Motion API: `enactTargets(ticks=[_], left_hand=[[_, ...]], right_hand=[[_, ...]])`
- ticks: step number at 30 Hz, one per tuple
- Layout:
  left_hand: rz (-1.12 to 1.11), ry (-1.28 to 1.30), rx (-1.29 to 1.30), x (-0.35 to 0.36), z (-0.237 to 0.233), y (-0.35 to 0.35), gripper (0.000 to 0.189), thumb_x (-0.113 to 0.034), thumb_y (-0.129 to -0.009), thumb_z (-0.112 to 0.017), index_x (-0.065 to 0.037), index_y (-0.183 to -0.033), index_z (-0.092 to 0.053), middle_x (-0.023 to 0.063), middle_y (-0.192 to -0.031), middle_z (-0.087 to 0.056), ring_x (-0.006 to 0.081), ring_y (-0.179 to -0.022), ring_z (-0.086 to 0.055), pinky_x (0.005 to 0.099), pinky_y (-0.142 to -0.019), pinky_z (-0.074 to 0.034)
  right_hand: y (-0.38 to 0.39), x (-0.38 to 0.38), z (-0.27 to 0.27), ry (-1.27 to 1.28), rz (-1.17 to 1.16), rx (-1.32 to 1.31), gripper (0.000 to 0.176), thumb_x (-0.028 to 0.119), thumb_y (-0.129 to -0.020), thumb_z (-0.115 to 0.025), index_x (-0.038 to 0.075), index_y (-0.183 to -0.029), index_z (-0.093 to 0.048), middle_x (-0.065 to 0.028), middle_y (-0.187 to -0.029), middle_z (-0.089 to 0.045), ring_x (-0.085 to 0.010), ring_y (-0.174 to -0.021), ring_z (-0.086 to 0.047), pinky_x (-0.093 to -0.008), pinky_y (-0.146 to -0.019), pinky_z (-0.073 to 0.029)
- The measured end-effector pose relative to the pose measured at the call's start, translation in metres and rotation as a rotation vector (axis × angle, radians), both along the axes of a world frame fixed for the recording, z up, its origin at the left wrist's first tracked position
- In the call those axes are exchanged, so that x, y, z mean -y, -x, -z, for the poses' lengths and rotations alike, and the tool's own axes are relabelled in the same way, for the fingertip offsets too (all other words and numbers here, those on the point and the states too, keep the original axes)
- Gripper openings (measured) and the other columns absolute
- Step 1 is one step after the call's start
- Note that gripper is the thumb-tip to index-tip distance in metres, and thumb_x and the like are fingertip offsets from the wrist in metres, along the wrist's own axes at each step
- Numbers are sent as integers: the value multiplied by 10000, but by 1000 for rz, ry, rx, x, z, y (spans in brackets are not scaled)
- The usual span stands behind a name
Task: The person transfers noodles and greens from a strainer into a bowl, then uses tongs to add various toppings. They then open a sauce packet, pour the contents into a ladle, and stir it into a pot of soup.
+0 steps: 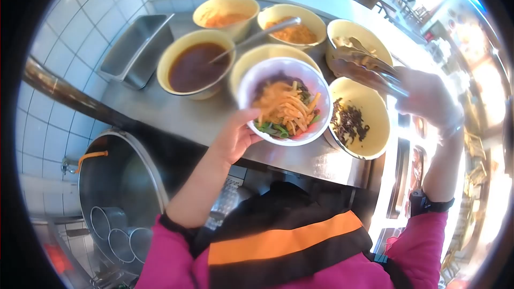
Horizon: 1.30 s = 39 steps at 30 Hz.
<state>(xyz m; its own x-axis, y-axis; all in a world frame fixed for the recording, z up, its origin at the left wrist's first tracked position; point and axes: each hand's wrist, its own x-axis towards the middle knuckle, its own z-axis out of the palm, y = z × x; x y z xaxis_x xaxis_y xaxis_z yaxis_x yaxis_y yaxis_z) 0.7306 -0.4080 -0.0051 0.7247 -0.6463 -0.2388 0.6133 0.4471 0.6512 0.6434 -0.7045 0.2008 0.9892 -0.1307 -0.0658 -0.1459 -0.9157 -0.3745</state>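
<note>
My left hand (235,138) grips the edge of a white bowl (317,86) and holds it up above the counter. Orange-yellow strips, chopped green pieces and dark shreds lie in it. In my right hand (431,96) is a pair of metal tongs (369,75), closed around the handle end. The tongs' tips are over or at the yellow bowl (375,31) at the upper right, which has pale pieces in it. Below the tongs stands another yellow bowl (377,128) with dark shreds (350,120). A further yellow bowl (278,51) is mostly hidden behind the white one.
A yellow bowl of brown sauce (195,67) holds a ladle (257,37). Two yellow bowls of orange food (222,18) stand behind. A metal pan (134,48) sits by the tiled wall. A large pot (120,160) with metal strainer baskets (107,222) is at the lower left.
</note>
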Motion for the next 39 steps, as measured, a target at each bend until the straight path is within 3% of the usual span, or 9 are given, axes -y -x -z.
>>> enactTargets(ticks=[3, 8, 9, 11, 18, 22, 25, 33, 39], left_hand=[[-32, -11, -49, 8, 6, 8, 476, -263, -778, -581, 6, -1149, -452, 121, -1116, -535, 223, -1012, -531, 379, -906, -411], [-55, -64, -92, 26, 6, 21, 504, -222, -795, -537, -15, -1226, -379, 117, -1188, -494, 244, -1084, -489, 397, -921, -399], [-71, -102, -94, 30, 11, 22, 533, -220, -799, -513, -26, -1265, -344, 120, -1238, -459, 262, -1124, -462, 420, -936, -381], [-85, -171, -119, 34, 8, 22, 527, -208, -799, -503, -26, -1267, -341, 124, -1237, -460, 265, -1123, -463, 424, -943, -374], [-28, -56, -91, 37, 10, 26, 582, -251, -799, -486, -80, -1315, -279, 122, -1284, -404, 272, -1164, -422, 460, -953, -355], [-44, -48, -48, 39, 10, 30, 602, -253, -794, -497, -83, -1322, -264, 120, -1297, -388, 271, -1170, -416, 455, -950, -361], [-84, -69, -70, 40, 12, 31, 607, -249, -791, -504, -80, -1322, -265, 120, -1291, -395, 273, -1171, -413, 447, -953, -360], [-130, -141, -84, 40, 11, 33, 603, -241, -789, -509, -53, -1313, -276, 121, -1280, -407, 279, -1161, -421, 433, -962, -352], [-112, -125, -94, 41, 8, 30, 599, -240, -787, -514, -46, -1307, -287, 122, -1273, -416, 276, -1150, -433, 431, -954, -362]], right_hand=[[27, 25, 9, -317, 270, -122, 584, 106, -596, -728, 28, -1144, -542, -30, -856, -594, -79, -776, -530, -207, -716, -434], [34, 82, 130, 7, 173, -296, 648, 309, -589, -731, 90, -1165, -530, -126, -1075, -585, -231, -974, -570, -322, -852, -442], [33, 114, 194, 217, -101, -124, 632, 326, -594, -711, 89, -1152, -535, -121, -1059, -589, -246, -984, -560, -327, -832, -451], [20, 71, 170, 379, -46, -364, 570, 348, -629, -668, 108, -1123, -514, -128, -964, -605, -267, -904, -583, -351, -776, -468], [-23, 109, 143, 210, -92, -192, 447, 365, -684, -659, 78, -1016, -573, -148, -931, -604, -288, -896, -574, -361, -808, -452], [-96, 167, 147, 391, 104, 252, 375, 332, -746, -615, 23, -957, -590, -162, -981, -587, -292, -912, -565, -370, -813, -446], [-137, 176, 145, 389, 215, -198, 442, 318, -721, -634, 47, -1063, -571, -139, -1110, -554, -271, -1009, -553, -361, -843, -451], [-165, 202, 149, 166, 356, -273, 448, 246, -618, -663, 116, -1041, -596, -103, -996, -614, -235, -972, -574, -343, -831, -449], [-170, 202, 143, 360, 210, -304, 440, 306, -721, -604, 145, -1124, -533, -53, -1105, -571, -233, -1014, -549, -359, -869, -438]])
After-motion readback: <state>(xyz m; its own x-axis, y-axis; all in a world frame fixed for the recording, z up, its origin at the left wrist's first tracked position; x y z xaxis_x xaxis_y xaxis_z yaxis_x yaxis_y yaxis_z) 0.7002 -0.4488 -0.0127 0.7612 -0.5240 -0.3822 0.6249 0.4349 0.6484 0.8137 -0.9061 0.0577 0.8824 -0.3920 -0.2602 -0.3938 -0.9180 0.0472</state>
